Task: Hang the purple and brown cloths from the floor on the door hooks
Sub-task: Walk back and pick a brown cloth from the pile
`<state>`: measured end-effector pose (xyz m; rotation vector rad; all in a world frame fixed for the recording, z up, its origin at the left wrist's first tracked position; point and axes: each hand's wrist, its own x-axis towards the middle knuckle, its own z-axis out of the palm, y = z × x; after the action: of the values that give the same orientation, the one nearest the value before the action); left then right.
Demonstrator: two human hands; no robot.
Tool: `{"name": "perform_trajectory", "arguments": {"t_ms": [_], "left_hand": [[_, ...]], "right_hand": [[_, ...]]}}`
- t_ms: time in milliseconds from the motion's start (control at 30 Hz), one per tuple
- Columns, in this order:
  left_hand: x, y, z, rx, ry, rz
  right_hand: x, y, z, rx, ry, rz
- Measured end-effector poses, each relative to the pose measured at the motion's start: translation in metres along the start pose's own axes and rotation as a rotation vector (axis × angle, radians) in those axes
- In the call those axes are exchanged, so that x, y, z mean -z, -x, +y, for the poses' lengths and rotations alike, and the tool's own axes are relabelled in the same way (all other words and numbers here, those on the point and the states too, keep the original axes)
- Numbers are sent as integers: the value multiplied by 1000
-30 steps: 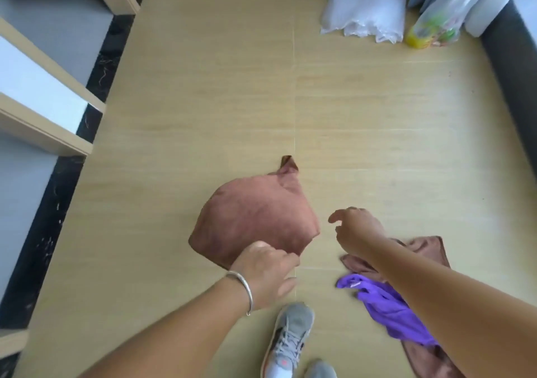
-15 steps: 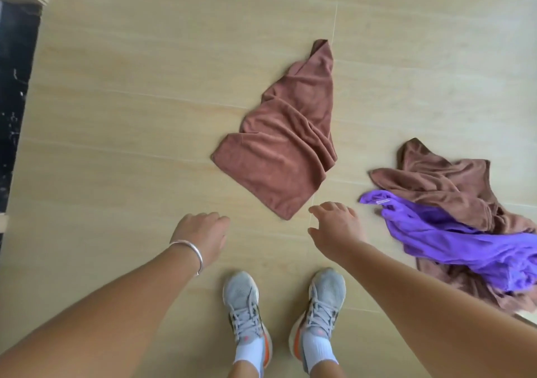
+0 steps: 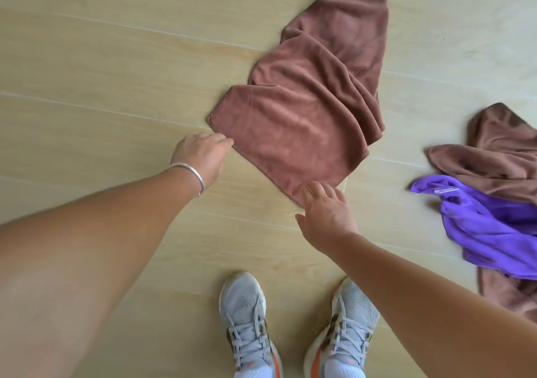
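A brown cloth [image 3: 308, 110] lies crumpled on the wooden floor [image 3: 101, 66], stretching from the middle up to the top edge. My left hand [image 3: 202, 153], with a silver bracelet on the wrist, reaches its fingertips to the cloth's near left edge. My right hand [image 3: 327, 212] hovers at the cloth's nearest corner, fingers spread and touching it. Neither hand has closed on the fabric. At the right edge a purple cloth [image 3: 488, 226] lies on top of a second brown cloth [image 3: 494, 156]. No door or hooks are in view.
My two grey sneakers [image 3: 247, 319] stand at the bottom centre, just below the hands. Bare wooden floor spreads to the left and between the two cloth piles.
Both hands have moved forward from bare floor to the near edge of the brown cloth. The view has dropped closer to the floor, so the cloths look larger.
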<state>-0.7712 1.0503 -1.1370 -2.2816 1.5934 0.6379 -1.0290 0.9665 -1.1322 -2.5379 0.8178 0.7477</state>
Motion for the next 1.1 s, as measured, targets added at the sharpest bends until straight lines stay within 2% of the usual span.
{"name": "perform_trajectory", "arguments": {"t_ms": [200,333,433,567,667,767,833,967,1100], "left_hand": [[-42,-52,-15,-14,26,80],[-54,-71,-19,3,-9,202],[-56,-75,-26,32,-21,244],[-53,-61,-30,22,-90,206],[-41,-34,-31,-11,-148,176],[-22,-2,-31,-55,-151,136],[-2,20,-28,-90,-125,104],[60,56,-18,-149,-63,19],[132,81,-14,-141,25,66]], "right_hand": [[-40,-33,7,37,168,-30],[-55,-40,2,41,196,7],[-62,-38,4,61,188,94],[-54,-40,17,61,101,252],[-38,-31,28,-31,21,242],[-14,-9,39,-66,77,172],[11,9,44,-59,110,182],[74,46,47,-56,142,210],[146,89,53,-89,184,263]]}}
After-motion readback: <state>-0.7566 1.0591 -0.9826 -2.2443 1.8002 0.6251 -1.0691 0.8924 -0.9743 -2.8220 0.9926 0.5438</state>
